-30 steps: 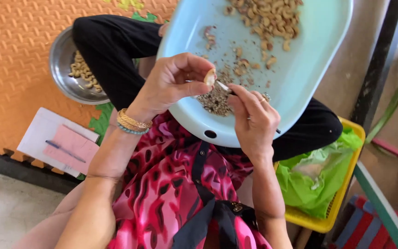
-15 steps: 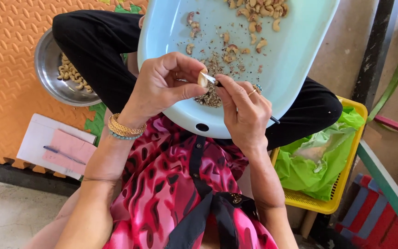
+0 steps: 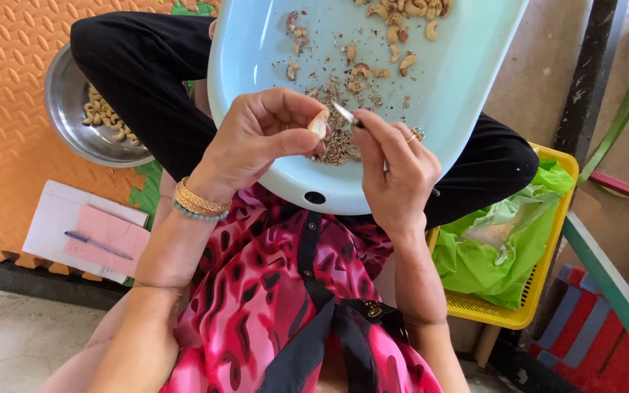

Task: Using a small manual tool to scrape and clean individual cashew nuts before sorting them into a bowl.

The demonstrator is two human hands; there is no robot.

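Note:
My left hand (image 3: 260, 142) pinches a pale cashew nut (image 3: 318, 124) between thumb and fingers, above the near rim of a light blue plastic tub (image 3: 467, 80) resting on my lap. My right hand (image 3: 394, 171), with a ring on one finger, grips a small knife (image 3: 346, 114) whose blade tip touches the nut. Under both hands lies a pile of brown skin flakes (image 3: 338, 142) in the tub. Several unpeeled cashews (image 3: 394, 22) lie at the tub's far end. Gold and bead bangles circle my left wrist.
A steel bowl (image 3: 63, 109) with peeled cashews (image 3: 103, 116) sits on the orange foam mat (image 3: 9, 87) at left. Near it lie a white pad, pink paper and pen (image 3: 96, 244). A yellow basket (image 3: 540, 284) lined with a green bag (image 3: 496, 247) stands at right.
The view has shifted, so the tub and hands sit lower and more central in the frame. Both hands keep working the nut with the knife over the flake pile.

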